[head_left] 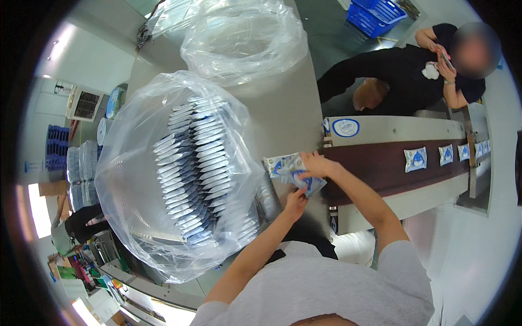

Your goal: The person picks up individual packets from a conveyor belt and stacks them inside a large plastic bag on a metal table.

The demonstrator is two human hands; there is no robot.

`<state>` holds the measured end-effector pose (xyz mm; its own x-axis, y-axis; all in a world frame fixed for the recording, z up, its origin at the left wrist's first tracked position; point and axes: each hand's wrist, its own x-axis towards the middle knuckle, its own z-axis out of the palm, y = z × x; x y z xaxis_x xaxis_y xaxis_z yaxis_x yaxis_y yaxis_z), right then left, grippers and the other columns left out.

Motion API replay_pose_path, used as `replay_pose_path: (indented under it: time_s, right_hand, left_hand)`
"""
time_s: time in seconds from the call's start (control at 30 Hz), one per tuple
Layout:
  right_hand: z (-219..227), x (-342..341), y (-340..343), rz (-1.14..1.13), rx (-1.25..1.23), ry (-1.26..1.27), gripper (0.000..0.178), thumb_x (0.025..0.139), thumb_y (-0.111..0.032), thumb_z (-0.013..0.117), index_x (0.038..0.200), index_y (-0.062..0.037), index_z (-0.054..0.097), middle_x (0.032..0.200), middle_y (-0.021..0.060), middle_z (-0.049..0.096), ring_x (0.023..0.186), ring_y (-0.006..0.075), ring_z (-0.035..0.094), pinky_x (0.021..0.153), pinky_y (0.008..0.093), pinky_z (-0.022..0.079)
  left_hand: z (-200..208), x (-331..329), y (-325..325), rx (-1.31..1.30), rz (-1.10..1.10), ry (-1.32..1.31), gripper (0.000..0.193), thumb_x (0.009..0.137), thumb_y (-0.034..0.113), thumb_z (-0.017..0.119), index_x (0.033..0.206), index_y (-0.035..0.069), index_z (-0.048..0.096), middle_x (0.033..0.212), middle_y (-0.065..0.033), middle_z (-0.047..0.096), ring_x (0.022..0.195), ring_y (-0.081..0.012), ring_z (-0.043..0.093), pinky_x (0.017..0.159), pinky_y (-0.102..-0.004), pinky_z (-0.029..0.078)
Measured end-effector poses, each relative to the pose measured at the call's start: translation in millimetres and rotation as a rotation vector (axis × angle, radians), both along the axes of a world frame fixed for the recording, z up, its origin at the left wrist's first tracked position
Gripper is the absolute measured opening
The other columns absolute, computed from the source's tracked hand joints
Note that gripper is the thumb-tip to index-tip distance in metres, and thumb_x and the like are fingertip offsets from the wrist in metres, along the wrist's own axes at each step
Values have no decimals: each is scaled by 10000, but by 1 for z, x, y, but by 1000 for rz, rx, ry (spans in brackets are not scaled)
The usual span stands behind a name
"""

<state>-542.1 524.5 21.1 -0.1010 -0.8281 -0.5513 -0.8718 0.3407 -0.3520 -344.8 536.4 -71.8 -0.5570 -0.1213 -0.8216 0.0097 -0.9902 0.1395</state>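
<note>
At the near end of the conveyor belt (375, 165), my two hands are on small white-and-blue pillow packets. My left hand (297, 202) pinches the lower edge of one packet (314, 186). My right hand (319, 165) grips from above, its fingers closed on the packets' upper edge; a second packet (275, 165) sticks out to the left. How far the packets overlap under my fingers is hidden. Left of my hands stands a large clear plastic bag (128, 146), opened wide, holding two long rows of stacked packets (185, 179).
More packets (415, 160) lie spaced along the belt on the right. A second clear bag (244, 41) rests on the steel table (285, 108). Beyond the belt a seated person (402, 76) in black holds a phone. A blue basket (375, 17) sits on the floor behind.
</note>
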Motion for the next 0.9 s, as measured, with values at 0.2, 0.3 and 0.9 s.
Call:
replay_pose_path:
  time_s: [0.2, 0.3, 0.9]
  right_hand:
    - [11, -2, -2, 116, -56, -143, 879, 524, -551, 751, 1142, 27, 514, 1161, 244, 527, 1097, 408, 509, 917, 507, 407]
    - [6, 0, -23, 215, -333, -101, 898, 509, -582, 737, 1135, 25, 521, 1203, 238, 491, 1128, 406, 466, 964, 512, 345]
    - [-25, 17, -45, -268, -642, -449, 910, 471, -233, 851, 1257, -98, 411, 1205, 120, 499, 1110, 342, 465, 973, 422, 357]
  left_hand:
    - [70, -11, -2, 39, 245, 146, 350, 848, 156, 628, 1172, 84, 515, 1101, -38, 568, 1062, -189, 514, 937, -333, 399]
    - [55, -13, -18, -32, 355, 126, 302, 861, 217, 622, 1119, 89, 530, 1092, -35, 577, 1020, -174, 532, 856, -311, 419]
    - [59, 3, -85, -1313, -417, -79, 696, 765, 148, 701, 1324, 23, 304, 1232, -149, 478, 1121, -276, 486, 945, -368, 399]
